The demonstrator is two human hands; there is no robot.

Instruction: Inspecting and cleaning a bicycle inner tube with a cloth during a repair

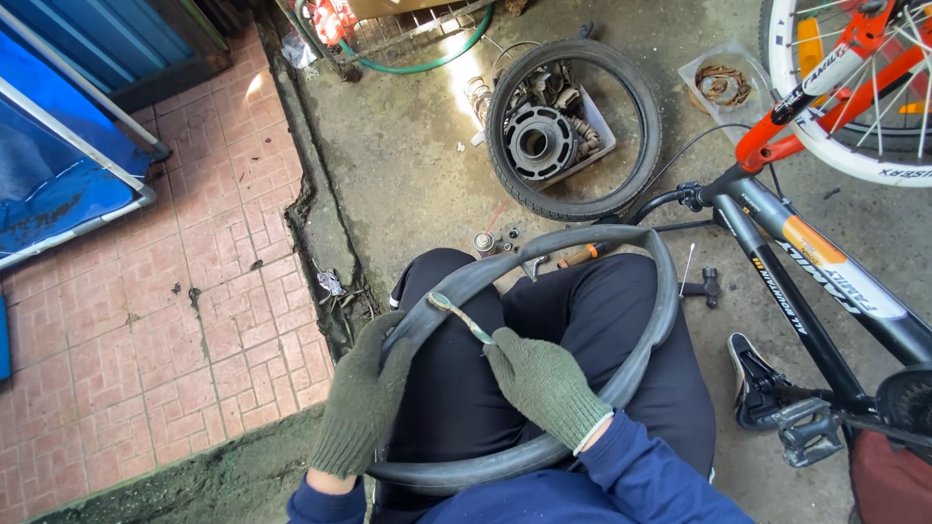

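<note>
Inner tube [544,291] under left-hand fingers [374,354], brush [461,315] between right-hand fingers [510,354]

We see few packages and no screens or signs; a shallow clear plastic tray [730,70] lies on the concrete at the upper right, just beside the white bicycle tyre, holding a coil of brownish material; a pale open rectangular box [594,128] sits inside the ring of the black tyre lying flat on the ground, filled with dark metal parts; a crumpled clear plastic wrapper [298,49] lies at the top by the wire rack; on the dark grey bicycle frame we note an orange and white rectangular label [814,243] along the down tube, with white lettering printed lower on the same tube; the orange fork carries a white lettered decal [814,74].
</note>
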